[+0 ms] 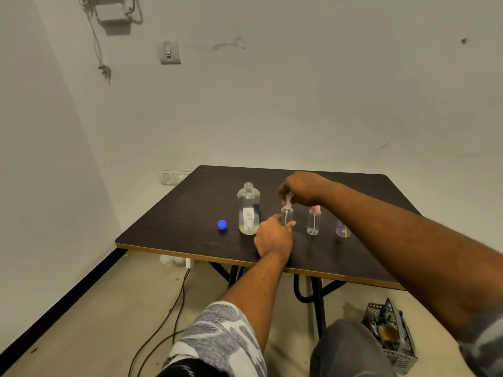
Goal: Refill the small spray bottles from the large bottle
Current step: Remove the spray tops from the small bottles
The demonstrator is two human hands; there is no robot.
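A large clear bottle [248, 210] with a white label stands uncapped on the dark table [174, 227]; a little liquid sits at its bottom. Its blue cap [222, 225] lies to its left. Just right of the large bottle stands a small clear spray bottle [286, 215]. My left hand [273, 236] grips its base. My right hand [302, 187] pinches its white spray head [288, 199] from above. A second small bottle [313, 221] with a pink top stands further right. A third small bottle [343, 229], purplish, is partly hidden behind my right forearm.
The table stands against a white wall, its front edge trimmed in a light band. A grey crate [389, 338] of tools sits on the floor at the lower right. Cables [174, 308] run over the floor under the table's left side.
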